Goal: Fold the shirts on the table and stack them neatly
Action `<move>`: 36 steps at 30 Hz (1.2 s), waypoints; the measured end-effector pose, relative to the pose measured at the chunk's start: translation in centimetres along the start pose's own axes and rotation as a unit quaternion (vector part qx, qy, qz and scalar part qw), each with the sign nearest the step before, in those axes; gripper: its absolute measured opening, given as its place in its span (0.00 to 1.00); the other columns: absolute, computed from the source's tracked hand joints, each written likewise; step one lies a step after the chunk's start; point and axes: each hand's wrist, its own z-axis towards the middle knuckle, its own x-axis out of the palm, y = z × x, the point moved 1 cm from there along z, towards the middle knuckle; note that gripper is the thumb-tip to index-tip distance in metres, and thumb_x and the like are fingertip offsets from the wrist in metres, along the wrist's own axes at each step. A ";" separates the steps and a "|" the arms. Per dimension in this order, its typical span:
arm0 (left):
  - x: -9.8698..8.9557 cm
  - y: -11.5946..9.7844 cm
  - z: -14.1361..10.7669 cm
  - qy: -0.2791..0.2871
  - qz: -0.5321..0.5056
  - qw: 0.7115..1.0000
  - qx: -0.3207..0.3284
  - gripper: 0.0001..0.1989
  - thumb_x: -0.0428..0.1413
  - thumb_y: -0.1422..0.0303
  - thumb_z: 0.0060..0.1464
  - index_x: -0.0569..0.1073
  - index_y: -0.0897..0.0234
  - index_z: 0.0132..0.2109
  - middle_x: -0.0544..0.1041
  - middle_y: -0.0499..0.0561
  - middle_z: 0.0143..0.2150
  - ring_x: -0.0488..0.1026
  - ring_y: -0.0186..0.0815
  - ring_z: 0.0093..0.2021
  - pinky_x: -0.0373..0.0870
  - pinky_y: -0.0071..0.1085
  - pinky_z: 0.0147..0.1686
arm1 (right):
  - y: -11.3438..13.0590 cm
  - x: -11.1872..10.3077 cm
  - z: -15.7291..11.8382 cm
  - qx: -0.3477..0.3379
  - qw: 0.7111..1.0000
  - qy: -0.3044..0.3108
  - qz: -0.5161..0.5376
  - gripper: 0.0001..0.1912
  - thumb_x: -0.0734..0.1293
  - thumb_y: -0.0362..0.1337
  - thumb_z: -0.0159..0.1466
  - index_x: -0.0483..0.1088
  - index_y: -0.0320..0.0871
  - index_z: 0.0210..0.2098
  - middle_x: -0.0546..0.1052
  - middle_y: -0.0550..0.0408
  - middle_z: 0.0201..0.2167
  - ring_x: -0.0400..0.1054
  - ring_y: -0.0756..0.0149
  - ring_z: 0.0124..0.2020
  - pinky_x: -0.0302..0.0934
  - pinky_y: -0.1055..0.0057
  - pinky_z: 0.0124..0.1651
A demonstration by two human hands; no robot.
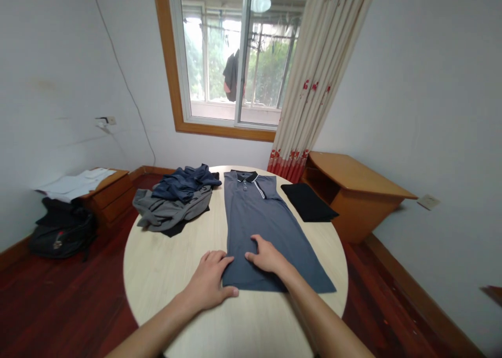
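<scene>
A grey-blue polo shirt [261, 219] lies flat on the round table, its black collar toward the window and its hem toward me. Its left edge runs nearly straight, with no sleeve showing there. Black-and-white trim lies near the right shoulder. My left hand [209, 279] is at the shirt's near left corner, fingers apart, some on the tabletop and the thumb by the hem. Over the lower middle of the shirt is my right hand [266, 254], thumb and forefinger spread. Its other fingers are partly hidden, and I cannot tell how firmly it touches the cloth.
On the pale round table [168, 264], a loose heap of clothes [176, 201] sits at the far left and a folded black garment [308, 202] at the right. A wooden desk [356, 191] and a curtain [309, 86] stand beyond. A black bag [63, 230] rests on the floor at left.
</scene>
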 end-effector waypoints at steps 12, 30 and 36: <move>1.5 -1.5 -1.2 -0.144 -0.056 0.988 -0.025 0.17 0.56 0.78 0.51 0.73 0.63 0.49 0.79 0.52 0.42 0.74 0.42 0.44 0.64 0.38 0.49 | -0.8 0.7 1.8 -0.036 0.921 0.011 0.388 0.10 0.69 0.38 0.52 0.73 0.41 0.32 0.72 0.60 0.24 0.62 0.70 0.26 0.53 0.74 0.31; 1.3 0.4 -1.4 -0.277 -0.092 0.937 0.194 0.12 0.48 0.79 0.42 0.63 0.61 0.36 0.69 0.52 0.35 0.66 0.40 0.37 0.61 0.36 0.36 | -2.1 3.4 2.0 -0.012 0.937 0.106 0.333 0.04 0.66 0.32 0.54 0.71 0.40 0.30 0.59 0.66 0.17 0.50 0.74 0.20 0.40 0.75 0.24; 2.4 0.9 -1.3 -0.215 -0.101 0.959 0.156 0.12 0.48 0.79 0.43 0.64 0.61 0.37 0.70 0.50 0.32 0.65 0.39 0.35 0.60 0.35 0.37 | -3.2 3.3 1.7 -0.024 0.940 0.070 0.334 0.06 0.67 0.36 0.54 0.71 0.40 0.31 0.56 0.66 0.18 0.50 0.74 0.22 0.42 0.75 0.26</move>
